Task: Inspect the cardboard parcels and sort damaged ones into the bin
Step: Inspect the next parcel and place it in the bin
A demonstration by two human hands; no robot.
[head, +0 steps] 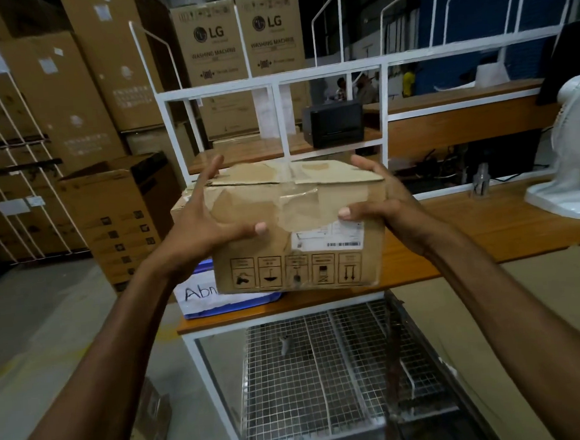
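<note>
The left hand [210,222] grips the left end of the parcel [297,246], thumb pressed on the near face and fingers reaching over the top edge. The right hand [383,206] mirrors it on the right end, so both are clamped on the box and hold it up off the desk [488,230].

The parcel sits between the hands at the middle of the scene, its near face turned toward the camera. Its top flap [330,172] is creased and lifting, and the tape [298,205] over the near face is wrinkled and peeling above the shipping label [331,237].

Just behind and below the parcel's left corner, a blue bin [232,304] stands on the near left end of the desk, its white tag reading "Abn", the rest hidden.

The step in hand looks like inspection, and the damage appears enough to send this one to the bin. To do it well, keep both thumbs firm, tip the box to check the hidden faces, then carry it left and lower it in, supporting the underside so the loose flap does not give.
</note>
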